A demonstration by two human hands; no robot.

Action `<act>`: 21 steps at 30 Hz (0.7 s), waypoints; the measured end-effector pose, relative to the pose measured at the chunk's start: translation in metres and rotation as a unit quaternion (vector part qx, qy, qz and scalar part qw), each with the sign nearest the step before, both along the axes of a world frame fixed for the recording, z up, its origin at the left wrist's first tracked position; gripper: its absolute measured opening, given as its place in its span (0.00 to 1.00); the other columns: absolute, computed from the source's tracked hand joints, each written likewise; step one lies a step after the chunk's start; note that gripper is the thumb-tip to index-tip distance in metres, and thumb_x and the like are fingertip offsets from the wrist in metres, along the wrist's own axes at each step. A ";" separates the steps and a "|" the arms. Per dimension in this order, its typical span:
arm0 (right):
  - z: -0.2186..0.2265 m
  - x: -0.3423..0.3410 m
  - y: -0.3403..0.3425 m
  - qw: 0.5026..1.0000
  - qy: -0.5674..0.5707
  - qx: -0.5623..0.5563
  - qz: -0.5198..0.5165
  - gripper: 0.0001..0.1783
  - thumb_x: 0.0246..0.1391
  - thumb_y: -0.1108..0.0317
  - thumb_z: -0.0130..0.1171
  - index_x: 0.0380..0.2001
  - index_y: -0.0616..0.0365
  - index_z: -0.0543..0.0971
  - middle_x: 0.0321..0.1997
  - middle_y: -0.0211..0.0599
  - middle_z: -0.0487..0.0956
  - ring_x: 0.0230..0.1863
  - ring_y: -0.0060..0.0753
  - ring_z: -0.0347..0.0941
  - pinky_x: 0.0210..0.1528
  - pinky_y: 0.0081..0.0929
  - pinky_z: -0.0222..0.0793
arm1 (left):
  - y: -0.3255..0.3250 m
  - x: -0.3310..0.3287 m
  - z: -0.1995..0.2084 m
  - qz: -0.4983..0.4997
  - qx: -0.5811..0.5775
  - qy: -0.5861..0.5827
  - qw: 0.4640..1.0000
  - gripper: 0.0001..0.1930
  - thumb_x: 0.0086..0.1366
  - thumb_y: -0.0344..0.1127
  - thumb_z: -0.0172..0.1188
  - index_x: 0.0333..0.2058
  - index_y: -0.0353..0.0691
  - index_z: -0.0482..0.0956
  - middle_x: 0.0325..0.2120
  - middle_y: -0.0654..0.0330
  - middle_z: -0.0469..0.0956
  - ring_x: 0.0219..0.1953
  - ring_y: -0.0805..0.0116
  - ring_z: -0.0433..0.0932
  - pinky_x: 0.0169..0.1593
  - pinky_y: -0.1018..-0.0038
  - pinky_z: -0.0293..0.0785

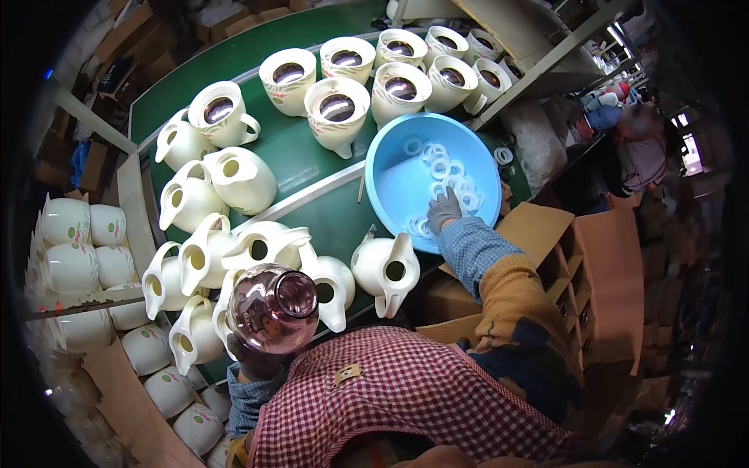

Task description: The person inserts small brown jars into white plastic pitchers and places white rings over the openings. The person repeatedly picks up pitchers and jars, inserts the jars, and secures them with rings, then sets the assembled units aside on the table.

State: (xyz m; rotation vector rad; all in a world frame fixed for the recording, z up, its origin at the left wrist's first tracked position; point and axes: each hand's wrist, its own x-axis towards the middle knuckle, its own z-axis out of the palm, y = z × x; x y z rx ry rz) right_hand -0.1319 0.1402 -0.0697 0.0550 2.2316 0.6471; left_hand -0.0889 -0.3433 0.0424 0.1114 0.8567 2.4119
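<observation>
My left hand (256, 363), in a dark glove, is wrapped round the lower side of a shiny pinkish glass flask liner (269, 312). The liner is tilted, its round neck toward the upper right. My right hand (443, 210), in a grey glove, reaches over the near rim of a light blue basin (390, 204). Its fingers are stretched out and touch the white sealing rings (441, 168) heaped in the basin. Several white jug bodies (394, 269) with spouts and handles lie close to my left hand, their round openings showing.
Farther back on the green conveyor table (312, 168) stand several white jugs (338, 105) with shiny dark liners inside. White jug bodies (74, 265) are stacked at the left. An open cardboard box (538, 230) is at my right. Another person (641, 152) is at the far right.
</observation>
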 end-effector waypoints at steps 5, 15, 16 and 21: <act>0.044 -0.008 -0.003 0.950 0.160 -0.145 -0.226 0.19 0.63 0.52 0.55 0.52 0.46 0.83 0.60 0.37 0.79 0.64 0.39 0.70 0.71 0.45 0.55 | -0.002 -0.005 -0.002 -0.017 0.024 -0.005 1.000 0.54 0.60 0.75 0.55 0.75 0.49 0.48 0.74 0.53 0.53 0.74 0.49 0.54 0.75 0.48 0.51; 0.103 0.000 -0.016 0.822 0.248 -0.350 -0.375 0.24 0.63 0.68 0.59 0.63 0.55 0.76 0.60 0.46 0.80 0.60 0.42 0.76 0.66 0.36 0.68 | 0.001 -0.013 -0.022 -0.036 0.095 -0.025 0.995 0.51 0.62 0.71 0.56 0.74 0.48 0.50 0.73 0.52 0.55 0.74 0.49 0.56 0.75 0.49 0.52; 0.102 0.000 -0.011 0.817 0.240 -0.363 -0.380 0.25 0.63 0.66 0.60 0.63 0.54 0.76 0.61 0.45 0.79 0.61 0.42 0.76 0.65 0.37 0.68 | 0.004 -0.014 -0.019 -0.040 0.120 -0.036 0.991 0.48 0.63 0.65 0.58 0.73 0.46 0.52 0.72 0.52 0.58 0.73 0.50 0.58 0.75 0.49 0.53; 0.101 0.002 0.003 0.787 0.235 -0.400 -0.408 0.26 0.61 0.60 0.63 0.62 0.53 0.77 0.62 0.45 0.78 0.62 0.41 0.75 0.65 0.38 0.69 | 0.002 -0.016 -0.024 -0.056 0.041 -0.028 0.997 0.56 0.58 0.78 0.55 0.75 0.49 0.48 0.73 0.50 0.54 0.73 0.48 0.57 0.74 0.49 0.54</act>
